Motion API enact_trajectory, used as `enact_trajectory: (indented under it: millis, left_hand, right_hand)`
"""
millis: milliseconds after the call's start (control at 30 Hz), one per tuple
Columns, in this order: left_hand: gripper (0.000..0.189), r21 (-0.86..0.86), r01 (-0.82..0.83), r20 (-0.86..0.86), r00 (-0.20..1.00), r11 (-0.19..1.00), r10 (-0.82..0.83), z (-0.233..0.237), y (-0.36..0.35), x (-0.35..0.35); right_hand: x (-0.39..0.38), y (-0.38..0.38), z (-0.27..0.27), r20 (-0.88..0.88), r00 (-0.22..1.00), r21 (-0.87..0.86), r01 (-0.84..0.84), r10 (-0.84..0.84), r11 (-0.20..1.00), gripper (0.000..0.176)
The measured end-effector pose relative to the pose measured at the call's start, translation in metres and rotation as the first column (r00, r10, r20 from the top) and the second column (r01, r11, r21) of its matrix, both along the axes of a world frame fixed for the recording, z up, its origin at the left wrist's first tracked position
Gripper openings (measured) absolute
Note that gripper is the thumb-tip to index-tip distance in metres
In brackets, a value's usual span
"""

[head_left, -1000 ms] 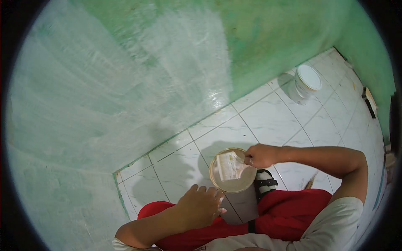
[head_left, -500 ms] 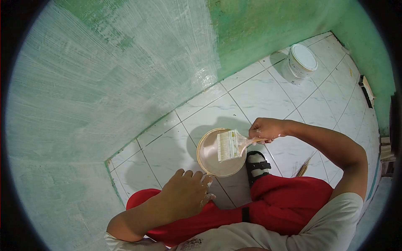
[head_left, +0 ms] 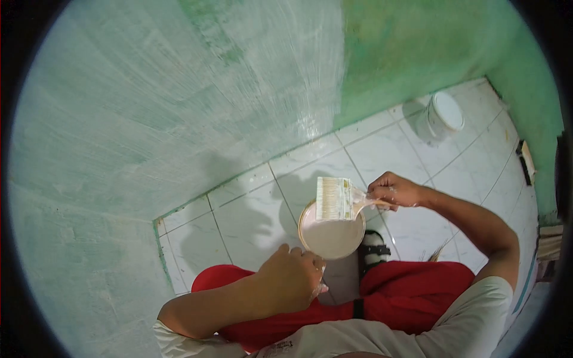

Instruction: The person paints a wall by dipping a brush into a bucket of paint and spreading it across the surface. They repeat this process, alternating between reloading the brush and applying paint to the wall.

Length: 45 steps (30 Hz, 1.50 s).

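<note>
My right hand (head_left: 391,192) is closed round the handle of a wide, pale-bristled brush (head_left: 334,198). Its flat head is over the far part of a round bucket (head_left: 332,238) of whitish paint, with the bristles pointing left. My left hand (head_left: 293,274) is beside the bucket's near left rim, back upward, fingers loosely bent and thumb apart. Nothing shows in it; whether its fingertips touch the rim is unclear. White paint marks both hands.
A lidded white bucket (head_left: 444,116) stands near the far wall. The green wall (head_left: 406,53) has whitish strokes across its left part. A dark-and-pale object (head_left: 526,162) lies by the right wall. Bristly strands (head_left: 437,252) and my sandalled foot (head_left: 375,247) are on the tiles.
The brush has risen toward the bucket's far rim, and its head has turned slightly. My left hand appears farther right. The whole view has shifted, with the floor and white bucket lower in it.
</note>
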<state>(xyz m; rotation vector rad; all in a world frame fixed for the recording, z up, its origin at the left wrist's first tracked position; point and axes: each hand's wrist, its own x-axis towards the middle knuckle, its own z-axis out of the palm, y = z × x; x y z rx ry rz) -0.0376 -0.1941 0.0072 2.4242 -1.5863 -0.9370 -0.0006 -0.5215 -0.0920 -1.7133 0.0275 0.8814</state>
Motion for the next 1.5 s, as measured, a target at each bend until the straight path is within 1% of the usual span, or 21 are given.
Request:
enact_trajectory:
  millis: [33, 67, 133, 200, 233, 267, 300, 333, 467, 533, 567, 633, 700, 733, 833, 900, 1067, 1167, 1233, 1433, 1500]
  left_hand:
    - [0.045, -0.025, -0.01, 0.046, 0.999, 1.0, 0.011, -0.004, 0.001, -0.006]
    - [0.045, -0.034, 0.02, 0.027, 0.999, 0.999, -0.019, -0.007, 0.004, -0.008]
    - [0.045, -0.049, 0.032, 0.049, 0.998, 0.998, -0.03, -0.011, 0.004, -0.011]
    - [0.046, 0.072, 0.056, -0.046, 0.998, 0.996, -0.052, -0.01, 0.002, -0.014]
    - [0.046, 0.062, 0.051, -0.018, 0.999, 0.997, -0.05, -0.003, 0.003, -0.012]
    - [0.047, 0.077, 0.036, -0.07, 0.997, 0.996, -0.03, 0.006, 0.005, -0.008]
    - [0.047, 0.097, 0.026, -0.119, 0.993, 0.995, -0.014, 0.01, 0.008, -0.009]
    - [0.047, 0.096, 0.028, -0.098, 0.995, 0.995, -0.018, 0.01, 0.011, -0.009]
    - [0.046, 0.109, -0.021, -0.096, 0.995, 0.994, 0.032, 0.002, 0.026, 0.003]
    - [0.045, 0.106, -0.031, -0.103, 0.994, 0.994, 0.042, 0.001, 0.032, 0.01]
    - [0.044, 0.114, -0.042, -0.108, 0.993, 0.993, 0.055, 0.0, 0.036, 0.011]
    - [0.044, 0.127, -0.05, -0.107, 0.992, 0.991, 0.064, -0.003, 0.043, 0.014]
    - [0.043, 0.11, -0.084, -0.103, 0.99, 0.99, 0.095, -0.009, 0.049, 0.014]
    - [0.043, 0.11, -0.078, -0.102, 0.991, 0.991, 0.089, -0.005, 0.051, 0.014]
    - [0.042, 0.146, -0.08, -0.078, 0.993, 0.986, 0.092, 0.005, 0.058, 0.012]
    - [0.042, 0.091, -0.099, -0.105, 0.989, 0.991, 0.109, 0.008, 0.062, 0.009]
    - [0.042, 0.083, -0.064, -0.099, 0.993, 0.995, 0.072, 0.007, 0.069, 0.007]
    - [0.043, 0.071, -0.049, -0.086, 0.995, 0.996, 0.055, 0.003, 0.067, 0.006]
    - [0.043, 0.076, -0.028, -0.083, 0.996, 0.997, 0.034, 0.003, 0.064, 0.007]
    - [0.047, 0.021, 0.057, -0.085, 0.995, 0.998, -0.055, 0.005, 0.052, 0.004]
    - [0.049, 0.091, 0.087, -0.094, 0.993, 0.992, -0.078, 0.007, 0.048, 0.004]
  right_hand:
    - [-0.001, 0.005, 0.01, 0.057, 0.998, 0.006, 0.013, -0.013, 1.0, 0.028]
    - [0.004, 0.01, 0.023, 0.11, 0.994, 0.061, -0.015, 0.009, 0.998, 0.025]
    - [0.01, 0.02, 0.054, 0.176, 0.984, 0.125, -0.034, 0.011, 0.992, 0.028]
    - [0.012, 0.036, 0.095, 0.294, 0.956, 0.132, -0.017, -0.023, 0.991, 0.028]
    - [0.015, 0.045, 0.119, 0.366, 0.928, 0.153, 0.019, -0.075, 0.988, 0.03]
    - [0.022, 0.054, 0.14, 0.388, 0.919, 0.143, 0.014, -0.069, 0.99, 0.03]
    - [0.027, 0.065, 0.159, 0.479, 0.862, 0.227, 0.06, -0.165, 0.972, 0.031]
    - [0.034, 0.079, 0.179, 0.551, 0.791, 0.319, 0.095, -0.266, 0.943, 0.032]
    - [0.072, 0.141, 0.265, 0.717, 0.499, 0.412, 0.259, -0.487, 0.873, 0.032]
    - [0.095, 0.169, 0.29, 0.75, 0.395, 0.454, 0.275, -0.53, 0.848, 0.033]
    - [0.105, 0.181, 0.298, 0.751, 0.39, 0.455, 0.278, -0.532, 0.846, 0.033]
    - [0.125, 0.203, 0.307, 0.608, 0.362, 0.65, 0.285, -0.707, 0.705, 0.029]
    - [0.143, 0.216, 0.309, 0.569, 0.341, 0.694, 0.29, -0.749, 0.659, 0.028]
    - [0.152, 0.22, 0.309, 0.527, 0.323, 0.734, 0.294, -0.786, 0.613, 0.028]
    - [0.177, 0.227, 0.295, 0.501, 0.299, 0.744, 0.331, -0.812, 0.581, 0.028]
    - [0.184, 0.226, 0.274, 0.512, 0.286, 0.735, 0.341, -0.81, 0.586, 0.029]
    - [0.194, 0.215, 0.182, 0.526, 0.272, 0.7, 0.4, -0.806, 0.592, 0.031]
    - [0.183, 0.22, 0.125, 0.527, 0.257, 0.65, 0.492, -0.81, 0.579, 0.031]
    - [0.174, 0.227, 0.097, 0.442, 0.33, 0.658, 0.513, -0.834, 0.552, 0.03]
    - [0.139, 0.219, 0.02, 0.353, 0.442, 0.561, 0.605, -0.825, 0.564, 0.029]
    - [0.126, 0.215, -0.001, 0.329, 0.469, 0.52, 0.635, -0.82, 0.571, 0.029]
